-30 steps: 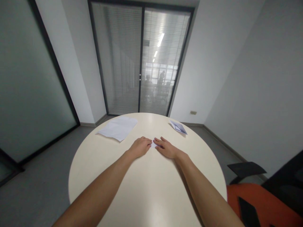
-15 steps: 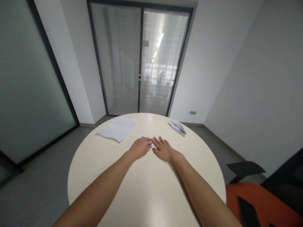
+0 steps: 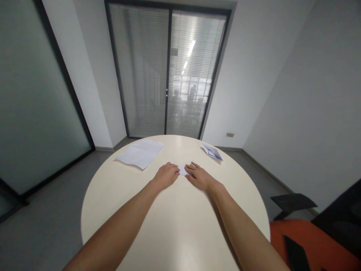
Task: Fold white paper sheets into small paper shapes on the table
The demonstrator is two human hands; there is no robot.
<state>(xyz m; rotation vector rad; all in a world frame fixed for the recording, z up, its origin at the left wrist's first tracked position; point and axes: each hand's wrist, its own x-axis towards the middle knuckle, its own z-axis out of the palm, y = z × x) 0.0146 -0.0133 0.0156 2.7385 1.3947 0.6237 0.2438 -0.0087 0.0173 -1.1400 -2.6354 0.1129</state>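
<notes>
A small piece of white paper [image 3: 182, 170] lies on the round table between my two hands, both its ends covered by fingers. My left hand [image 3: 166, 175] rests at its left end, thumb and bent fingers closed on the edge. On the other side, my right hand [image 3: 199, 177] lies palm down with fingers stretched out, the fingertips touching the paper's right part. How the paper is folded is too small to make out.
A larger creased white sheet [image 3: 141, 152] lies at the table's far left. Toward the far right edge sits a folded paper [image 3: 212, 152] with blue-grey print. An orange chair [image 3: 307, 241] with black armrests stands right of the pale round table [image 3: 180, 218].
My right hand has slid a little to the right, uncovering more of the small paper. The left hand has stayed nearly in place.
</notes>
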